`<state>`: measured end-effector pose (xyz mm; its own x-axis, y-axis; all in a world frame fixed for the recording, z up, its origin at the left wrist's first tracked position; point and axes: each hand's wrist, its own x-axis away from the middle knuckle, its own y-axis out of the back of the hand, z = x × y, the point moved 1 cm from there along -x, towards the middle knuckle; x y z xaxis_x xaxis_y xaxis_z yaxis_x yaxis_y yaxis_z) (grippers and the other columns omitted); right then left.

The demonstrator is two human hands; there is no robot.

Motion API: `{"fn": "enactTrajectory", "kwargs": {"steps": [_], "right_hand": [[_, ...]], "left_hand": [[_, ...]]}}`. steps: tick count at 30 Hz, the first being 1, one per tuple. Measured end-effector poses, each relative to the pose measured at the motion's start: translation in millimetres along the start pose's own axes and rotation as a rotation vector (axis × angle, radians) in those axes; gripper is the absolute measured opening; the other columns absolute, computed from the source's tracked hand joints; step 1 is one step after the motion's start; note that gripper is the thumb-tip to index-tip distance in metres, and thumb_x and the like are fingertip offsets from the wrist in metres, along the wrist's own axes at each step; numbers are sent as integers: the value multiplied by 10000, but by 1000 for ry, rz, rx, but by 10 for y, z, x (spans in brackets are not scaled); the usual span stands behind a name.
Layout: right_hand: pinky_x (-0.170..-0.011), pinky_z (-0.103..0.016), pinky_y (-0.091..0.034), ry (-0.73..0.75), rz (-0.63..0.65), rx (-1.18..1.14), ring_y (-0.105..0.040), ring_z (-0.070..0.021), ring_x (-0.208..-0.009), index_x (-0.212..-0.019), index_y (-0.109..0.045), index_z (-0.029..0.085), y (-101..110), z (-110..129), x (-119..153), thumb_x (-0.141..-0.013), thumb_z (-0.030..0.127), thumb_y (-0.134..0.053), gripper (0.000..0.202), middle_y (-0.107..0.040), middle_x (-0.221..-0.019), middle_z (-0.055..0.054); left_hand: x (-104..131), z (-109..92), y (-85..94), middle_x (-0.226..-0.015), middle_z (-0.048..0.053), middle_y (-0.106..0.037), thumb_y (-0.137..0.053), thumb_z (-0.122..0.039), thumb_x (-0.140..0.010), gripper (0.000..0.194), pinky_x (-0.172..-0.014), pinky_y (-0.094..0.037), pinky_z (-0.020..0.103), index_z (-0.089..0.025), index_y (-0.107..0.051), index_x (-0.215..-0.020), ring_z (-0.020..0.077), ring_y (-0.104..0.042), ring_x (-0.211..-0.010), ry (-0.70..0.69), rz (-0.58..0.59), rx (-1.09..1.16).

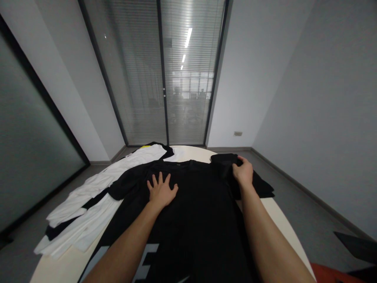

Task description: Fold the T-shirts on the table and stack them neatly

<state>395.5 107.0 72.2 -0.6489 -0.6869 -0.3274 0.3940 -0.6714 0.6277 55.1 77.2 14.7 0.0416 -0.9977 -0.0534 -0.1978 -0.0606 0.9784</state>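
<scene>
A black T-shirt [203, 208] lies spread over the table, its collar at the far side and pale grey block print near me. My left hand [161, 192] rests flat on its upper left chest, fingers spread wide. At the shirt's right sleeve, my right hand [244, 171] has its fingers closed on the black fabric. Beside and under that hand is more dark folded cloth [262, 186]; where the sleeve ends and that cloth begins is hard to make out.
White and black garments [97, 188] lie heaped along the left side of the pale table [285, 228], partly hanging at its edge. Beyond stands a glass partition with blinds [188, 110]. Something red [326, 273] shows at the lower right.
</scene>
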Motion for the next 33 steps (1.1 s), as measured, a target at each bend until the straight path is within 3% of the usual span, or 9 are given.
{"fn": "enactTrajectory", "kwargs": {"steps": [5,8,12,15,20,24,28,33], "right_hand": [[-953,-434,-505,-70,223,126,-651,-312,-1114,-1223,-729,252,-29,-53,6,-831,285,-639,403,-701,-1184,-136],[-954,-436,-506,-112,169,79,-658,-314,-1097,-1216,-738,246,2,-42,-1,-845,288,-626,390,-716,-1146,-136],[-1003,-425,-483,-36,-31,-45,-650,-300,-1098,-1261,-712,189,52,7,-12,-878,249,-526,430,-704,-1145,-154],[-1024,-426,-469,5,-95,-29,-617,-304,-1157,-1310,-663,147,52,24,12,-884,267,-493,474,-600,-1307,-191],[-972,-494,-497,-65,103,168,-606,-360,-1185,-1484,-447,197,31,38,109,-810,351,-613,711,-378,-1505,-213],[-967,-561,-483,-93,148,251,-604,-406,-1189,-1543,-317,181,139,101,104,-834,425,-610,806,-383,-1467,-266],[-960,-504,-490,-5,226,312,-604,-391,-1185,-1503,-403,117,227,163,27,-818,311,-646,752,-487,-1359,-285],[-998,-403,-467,272,288,313,-610,-314,-1167,-1383,-574,135,204,245,-4,-769,103,-613,617,-559,-1325,-217]], "left_hand": [[14,-6,7,-1662,128,-246,-393,-616,-921,711,-1174,-142,679,-279,-401,-1548,463,-152,-1517,-1,2,-4],[22,-7,14,-1661,130,-249,-393,-614,-924,710,-1175,-149,676,-277,-400,-1549,464,-151,-1516,-3,-2,-6],[20,-1,14,-1665,120,-242,-390,-619,-924,711,-1176,-150,674,-281,-398,-1550,461,-149,-1518,-2,1,-4],[14,2,8,-1666,122,-239,-387,-627,-923,717,-1176,-143,677,-281,-396,-1551,463,-150,-1517,-4,6,-2],[15,-1,10,-1665,126,-239,-386,-624,-920,717,-1175,-143,679,-279,-400,-1549,465,-142,-1518,-6,1,0],[24,-6,23,-1664,121,-243,-378,-628,-921,719,-1178,-137,676,-281,-397,-1551,465,-142,-1518,-6,4,2],[26,-6,25,-1661,131,-248,-375,-629,-924,720,-1179,-134,675,-279,-395,-1552,466,-141,-1518,-8,3,-1],[15,-1,5,-1662,125,-246,-385,-623,-927,715,-1183,-137,669,-279,-391,-1554,461,-141,-1519,-5,2,-14]]}}
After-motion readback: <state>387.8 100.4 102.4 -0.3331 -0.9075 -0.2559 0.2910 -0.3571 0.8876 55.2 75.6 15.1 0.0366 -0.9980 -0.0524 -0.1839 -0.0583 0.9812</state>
